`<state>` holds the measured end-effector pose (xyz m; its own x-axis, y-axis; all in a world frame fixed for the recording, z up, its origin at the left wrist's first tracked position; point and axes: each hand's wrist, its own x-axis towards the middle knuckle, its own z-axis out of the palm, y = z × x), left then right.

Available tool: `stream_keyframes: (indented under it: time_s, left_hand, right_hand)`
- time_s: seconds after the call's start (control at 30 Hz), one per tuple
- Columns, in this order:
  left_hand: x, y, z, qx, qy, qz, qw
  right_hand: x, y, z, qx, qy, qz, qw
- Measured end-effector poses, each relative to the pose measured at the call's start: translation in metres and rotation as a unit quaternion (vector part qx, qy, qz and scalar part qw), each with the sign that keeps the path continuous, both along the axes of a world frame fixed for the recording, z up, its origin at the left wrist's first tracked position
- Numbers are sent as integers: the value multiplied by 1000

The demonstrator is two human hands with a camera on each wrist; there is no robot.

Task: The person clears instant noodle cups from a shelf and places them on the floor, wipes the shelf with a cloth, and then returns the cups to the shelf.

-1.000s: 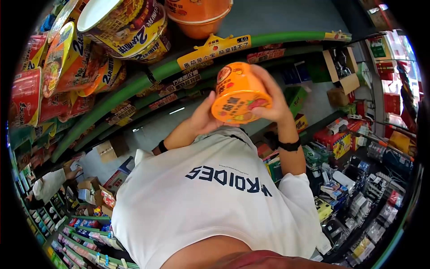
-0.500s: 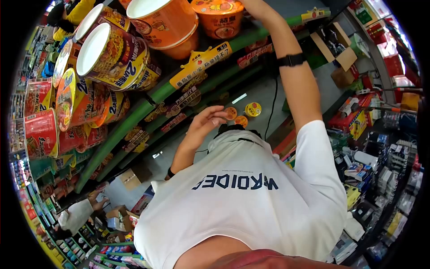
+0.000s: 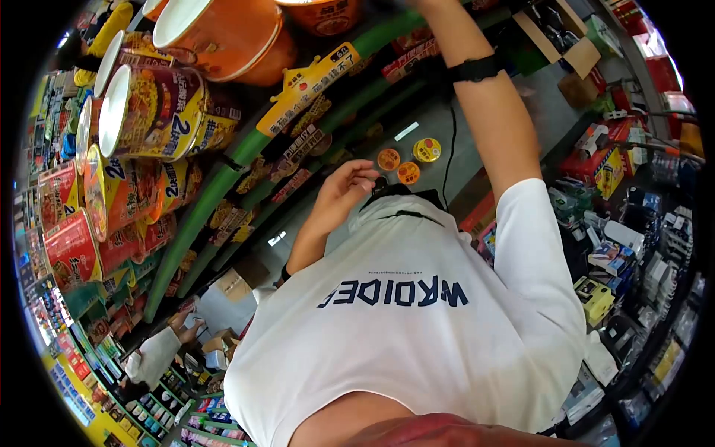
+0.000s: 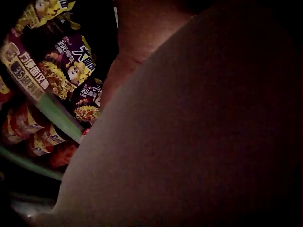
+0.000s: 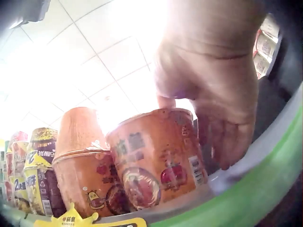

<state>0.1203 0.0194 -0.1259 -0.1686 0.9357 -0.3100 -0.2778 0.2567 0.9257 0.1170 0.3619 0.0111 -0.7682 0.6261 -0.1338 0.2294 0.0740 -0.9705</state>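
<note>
In the right wrist view my right hand (image 5: pixel 213 85) reaches over an orange instant noodle cup (image 5: pixel 154 151) on the shelf. The thumb tip is at the cup's top rim, and the fingers (image 5: pixel 229 144) hang loosely down beside its right side. In the head view this hand is mostly cut off at the top edge, with a gap between it and the cup (image 3: pixel 324 16). My left hand (image 3: pixel 342 190) is held in front of the waist, fingers loosely bent, with nothing in it. A dark, close surface fills most of the left wrist view.
Stacked orange cups (image 5: pixel 85 165) stand left of the noodle cup, with purple-yellow tubs (image 3: pixel 153 112) further along. A green shelf edge (image 3: pixel 197 231) carries a yellow price tag (image 3: pixel 309 82). Round orange and yellow discs (image 3: pixel 427 150) show on the floor. An open carton (image 3: pixel 547 30) stands at the right.
The orange cup, held in both hands at first, went up to the shelf with the right hand. The right hand then shifted away from it; the left stayed low. The head view swung.
</note>
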Motion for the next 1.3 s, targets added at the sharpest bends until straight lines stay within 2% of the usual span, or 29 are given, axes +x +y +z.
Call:
stream_keyframes:
  time_s: [0.03, 0.07, 0.1, 0.13, 0.2, 0.23, 0.27, 0.33, 0.37, 0.47, 0.6, 0.63, 0.67, 0.77, 0.8, 0.87, 0.9, 0.93, 1.0, 1.07, 1.13, 1.17, 1.2, 1.23, 1.27, 1.3]
  left_hand:
    - [-1, 7, 1, 3, 6, -3, 1000]
    - [0, 12, 3, 8, 5, -3, 1000]
    - [2, 13, 5, 12, 3, -3, 1000]
    - [2, 15, 6, 10, 8, -9, 1000]
    - [1, 21, 7, 1, 18, -16, 1000]
    - [2, 22, 9, 0, 28, -18, 999]
    - [2, 22, 8, 2, 31, -20, 999]
    - [3, 20, 5, 2, 39, -15, 999]
    - [5, 20, 7, 4, 49, -16, 999]
    - [7, 19, 1, 14, 31, -13, 999]
    - [8, 18, -2, 18, 39, -3, 999]
    - [8, 18, -4, 27, 38, 1, 999]
    - [8, 17, -6, 32, 35, 6, 999]
    - [6, 18, -13, 29, 43, 11, 999]
    - [6, 19, -15, 22, 36, 12, 999]
    - [8, 20, -15, 25, 44, 11, 999]
    - [8, 19, -17, 33, 41, 7, 999]
    - [8, 19, -19, 20, 40, 7, 999]
    - [5, 19, -30, 2, 63, 3, 998]
    - [3, 21, -55, -6, 59, 12, 998]
    - [-1, 25, -77, -117, 12, 35, 992]
    - [-1, 27, -102, -147, -16, 49, 988]
    - [-1, 31, -122, -158, -17, 41, 986]
    - [-1, 34, -141, -200, -4, 15, 980]
    - [0, 38, -164, -241, 10, -14, 970]
    - [-1, 40, -198, -262, 25, -38, 964]
  right_hand:
    - [-16, 2, -18, 19, 167, 61, 984]
    - [-26, 7, -33, 37, 328, 119, 936]
    - [-22, 4, -31, -34, 325, 108, 939]
    - [-21, 5, -31, -33, 330, 103, 938]
    - [-22, 6, -33, -19, 260, 34, 965]
    - [-24, 8, -28, -17, 323, 113, 939]
    - [-21, 7, -28, -14, 326, 112, 938]
    - [-12, -4, -26, 41, 233, -54, 970]
    - [-16, -1, -36, 93, 223, -91, 966]
    - [-22, 2, -36, 118, 190, -114, 968]
    - [-18, 8, -33, 84, 180, -75, 977]
    - [-13, 10, -27, 44, 218, 18, 975]
    - [-12, 6, -26, 39, 213, 19, 976]
    - [-12, -4, -35, 124, 175, -117, 970]
    - [-10, -6, -40, 118, 168, -116, 972]
    - [1, -14, -35, 47, 284, 20, 957]
    - [18, -25, -34, 148, 182, -100, 967]
    - [36, -32, -40, 194, 212, -133, 948]
    - [84, -60, -47, 138, 302, -157, 930]
    - [144, -42, -130, 148, 166, -54, 974]
    - [187, -72, -185, 73, 146, -143, 976]
    - [216, -82, -222, 59, -18, -109, 992]
    - [249, -95, -264, 37, -180, -71, 980]
    - [284, -108, -313, 63, -329, 26, 942]
    - [292, -123, -309, 6, -478, 157, 864]
    - [311, -136, -352, -100, -487, 270, 824]
